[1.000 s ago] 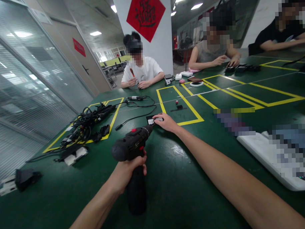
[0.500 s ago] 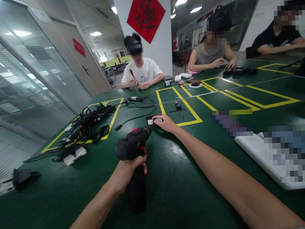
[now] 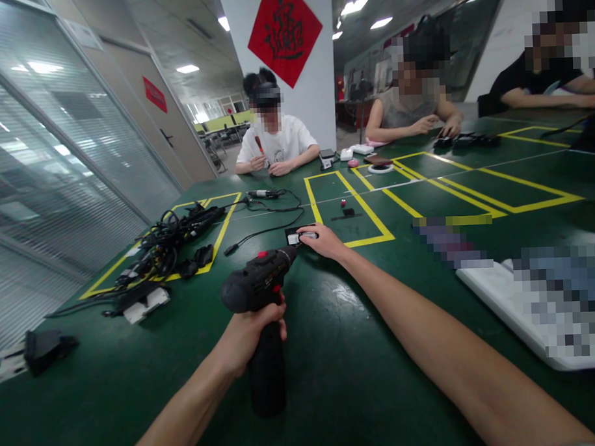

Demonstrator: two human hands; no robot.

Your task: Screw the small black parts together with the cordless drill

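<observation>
My left hand (image 3: pixel 262 331) is wrapped round the grip of a black cordless drill (image 3: pixel 253 283) with red switches. The drill's nose points away and to the right, at a small black and white part (image 3: pixel 294 237) lying on the green table (image 3: pixel 331 352). My right hand (image 3: pixel 325 240) closes its fingers on the right side of that part and presses it against the table. Whether the drill's tip touches the part I cannot make out. A black cable (image 3: pixel 259 232) with a plug end lies just left of the part.
A tangle of black cables (image 3: pixel 169 244) lies left inside yellow tape. Loose black and white pieces (image 3: pixel 147 303) are nearer me. At right stands a white tray (image 3: pixel 505 307) with blurred contents. A small black piece (image 3: pixel 348 212) lies beyond my right hand. Several people sit across the table.
Almost nothing differs. Both hands, the drill and the small part keep their places, with only a slight shift of the camera view.
</observation>
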